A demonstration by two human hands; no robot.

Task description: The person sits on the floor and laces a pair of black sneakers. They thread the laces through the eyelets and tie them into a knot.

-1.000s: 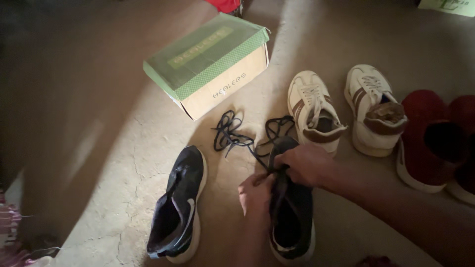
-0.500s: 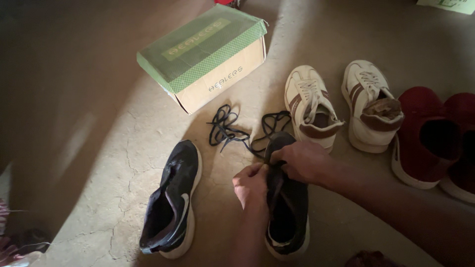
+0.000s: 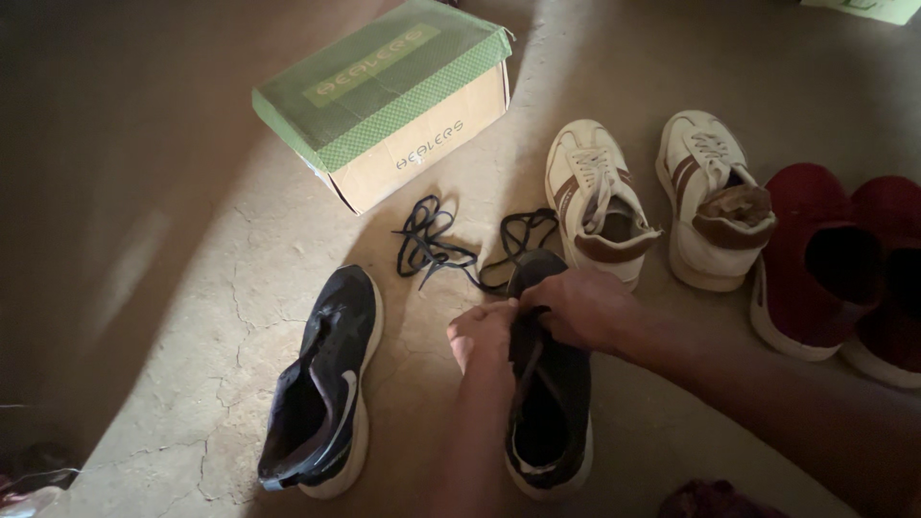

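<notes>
Both hands have drawn closer together than a moment ago: the left hand (image 3: 484,331) now pinches the black lace (image 3: 436,251) at the tongue of the black sneaker (image 3: 547,384), and the right hand (image 3: 585,307) stays clenched on the same lace just beside it, fingertips almost touching. The sneaker lies under the fingers, the loose lace trailing beyond them toward the green-lidded shoebox (image 3: 384,96). Its mate (image 3: 321,384) sits well left of the left hand's fingers; white sneakers (image 3: 590,201) lie beyond the right hand's.

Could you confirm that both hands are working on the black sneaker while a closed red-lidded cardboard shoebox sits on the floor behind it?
Not quite: the head view shows the cardboard shoebox has a green lid, not red. Both the left hand and right hand are indeed on the black sneaker.
</notes>
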